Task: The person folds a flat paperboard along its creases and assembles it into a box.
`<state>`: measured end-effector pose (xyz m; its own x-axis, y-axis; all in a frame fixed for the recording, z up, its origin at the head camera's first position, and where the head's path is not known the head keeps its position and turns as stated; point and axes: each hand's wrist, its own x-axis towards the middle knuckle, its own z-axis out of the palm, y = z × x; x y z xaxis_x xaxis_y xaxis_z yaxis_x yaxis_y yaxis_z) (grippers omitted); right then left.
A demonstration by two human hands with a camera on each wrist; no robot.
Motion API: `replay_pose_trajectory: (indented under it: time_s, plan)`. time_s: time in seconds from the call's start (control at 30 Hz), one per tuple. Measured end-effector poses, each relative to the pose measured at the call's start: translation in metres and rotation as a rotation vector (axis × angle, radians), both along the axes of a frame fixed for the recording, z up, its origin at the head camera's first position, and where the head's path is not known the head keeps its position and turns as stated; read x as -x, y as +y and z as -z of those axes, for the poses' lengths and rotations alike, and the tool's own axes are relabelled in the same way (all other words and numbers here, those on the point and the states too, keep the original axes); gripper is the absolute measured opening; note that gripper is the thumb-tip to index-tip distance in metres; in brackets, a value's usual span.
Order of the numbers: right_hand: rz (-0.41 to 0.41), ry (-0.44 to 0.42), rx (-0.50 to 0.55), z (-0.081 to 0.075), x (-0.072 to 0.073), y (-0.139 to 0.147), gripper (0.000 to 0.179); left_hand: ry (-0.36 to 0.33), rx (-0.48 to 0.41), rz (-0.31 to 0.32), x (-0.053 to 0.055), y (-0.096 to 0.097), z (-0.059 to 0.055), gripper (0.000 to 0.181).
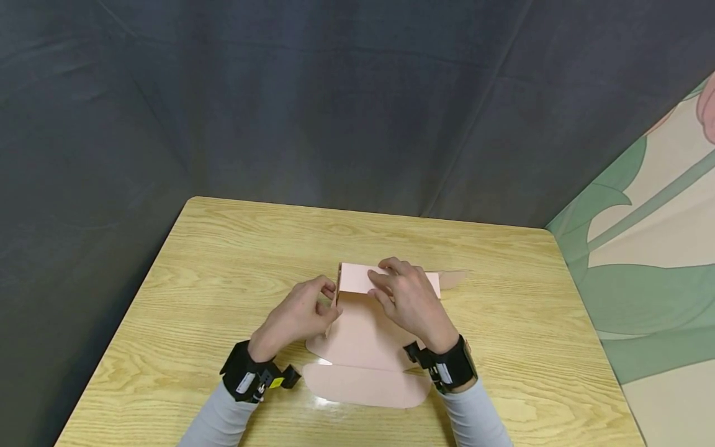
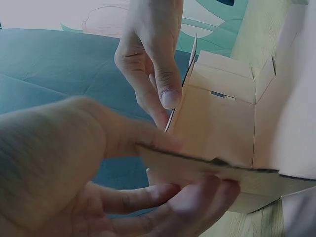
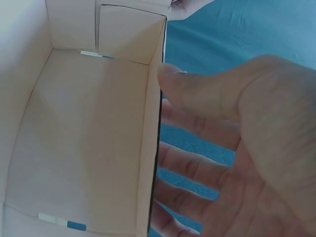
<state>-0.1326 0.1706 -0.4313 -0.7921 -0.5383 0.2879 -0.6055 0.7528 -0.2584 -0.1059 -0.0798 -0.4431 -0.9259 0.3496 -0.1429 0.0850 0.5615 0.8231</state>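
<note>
A pink cardboard box (image 1: pixel 371 338), partly folded, lies on the wooden table. Its back wall (image 1: pixel 354 278) stands up, while a rounded front flap (image 1: pixel 365 386) lies flat toward the person. At the left end, my left hand (image 1: pixel 301 310) pinches an upright side panel (image 2: pixel 242 180), thumb on one face and fingers on the other. My right hand (image 1: pixel 413 304) holds the back wall at its top edge. In the right wrist view the right thumb (image 3: pixel 170 76) sits on the rim and the fingers lie behind the wall.
Past the box's right end, a side flap (image 1: pixel 455 279) sticks outward. The wooden table (image 1: pixel 212 273) extends around the box. Behind it hangs a dark curtain (image 1: pixel 313 124), with a leaf-patterned cloth (image 1: pixel 653 267) on the right.
</note>
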Motion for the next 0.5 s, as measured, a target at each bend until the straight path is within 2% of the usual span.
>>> replay_pose_trajectory:
  time_s: [0.1,0.27,0.5]
  plan:
    - [0.001,-0.003,-0.003,0.000,0.000,0.000,0.028,-0.064,-0.047,0.071,0.001,-0.005,0.001,0.042]
    - [-0.002,-0.001,-0.010,0.000,-0.001,0.000,0.028,-0.082,-0.118,0.172,0.005,-0.018,0.002,0.041]
    - [-0.016,0.007,-0.010,-0.002,0.001,0.001,0.028,-0.091,-0.146,0.198,0.013,-0.021,0.008,0.046]
